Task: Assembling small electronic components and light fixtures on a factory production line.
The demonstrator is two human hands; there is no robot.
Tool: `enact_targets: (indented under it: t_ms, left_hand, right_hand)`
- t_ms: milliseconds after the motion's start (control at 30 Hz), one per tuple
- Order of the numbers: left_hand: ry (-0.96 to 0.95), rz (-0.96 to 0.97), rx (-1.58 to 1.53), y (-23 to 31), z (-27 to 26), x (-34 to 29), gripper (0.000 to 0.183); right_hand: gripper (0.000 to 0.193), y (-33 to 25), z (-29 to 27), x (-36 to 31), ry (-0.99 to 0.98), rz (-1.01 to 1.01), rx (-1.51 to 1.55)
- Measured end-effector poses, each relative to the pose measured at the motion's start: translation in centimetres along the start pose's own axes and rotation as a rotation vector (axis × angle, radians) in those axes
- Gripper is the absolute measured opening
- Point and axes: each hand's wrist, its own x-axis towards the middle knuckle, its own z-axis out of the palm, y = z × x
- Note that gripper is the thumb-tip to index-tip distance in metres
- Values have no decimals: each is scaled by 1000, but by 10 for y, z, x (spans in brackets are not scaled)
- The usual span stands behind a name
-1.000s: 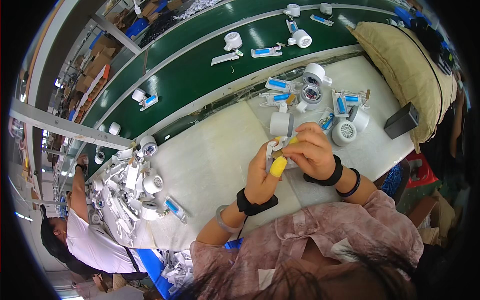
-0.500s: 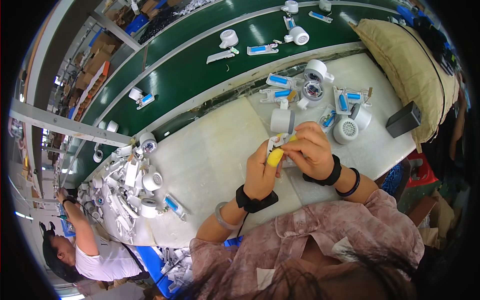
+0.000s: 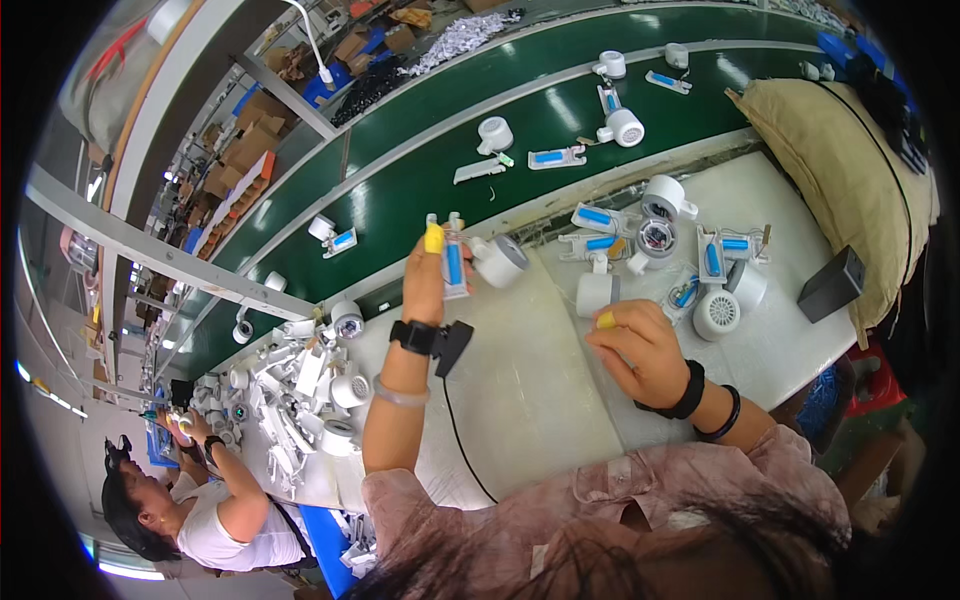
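Housing (image 3: pixel 455 285), white and slim with a blue battery (image 3: pixel 455 262) in it, is in the left hand (image 3: pixel 424 280), which is raised at the far edge of the surface (image 3: pixel 500 360), seen against the green belt (image 3: pixel 400 190). That hand is closed around the piece, its yellow-capped thumb lying along one side and the other fingers mostly hidden behind. A white fan head (image 3: pixel 503 262) with a grey rim sits just right of the housing; whether the hand also touches it, I cannot tell.

The right hand (image 3: pixel 645 352) is over the surface, fingers loosely bent and partly spread, with nothing seen in its grip. One fingertip wears a yellow cap. Just beyond it is another fan head, and right of that a cluster (image 3: pixel 658 238) of fan heads and battery housings. A black box (image 3: pixel 832 285) stands near the right edge, beside a tan sack (image 3: pixel 835 165).

At the left lies a heap (image 3: pixel 300 385) of white parts, several round heads among them. More fan units are spaced along the belt. Past the heap, a co-worker (image 3: pixel 235 525) in a white top has both arms raised near the surface's far left end.
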Motion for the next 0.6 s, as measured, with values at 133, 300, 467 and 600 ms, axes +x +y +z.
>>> enact_targets:
  t_ms: [133, 300, 467, 600]
  left_hand:
    - [286, 152, 823, -20, -102, 84, 45]
    - [410, 675, 1499, -22, -24, 137, 59]
    - [9, 252, 1590, -59, 16, 198, 45]
    - [63, 368, 1651, -66, 40, 217, 26]
  right_hand:
    - [20, -6, 7, 1, -52, -28, 48]
    - [17, 2, 3, -2, -53, 76, 29]
    - [17, 6, 6, 0, -102, 55, 14]
    - [18, 10, 6, -1, -139, 99, 2]
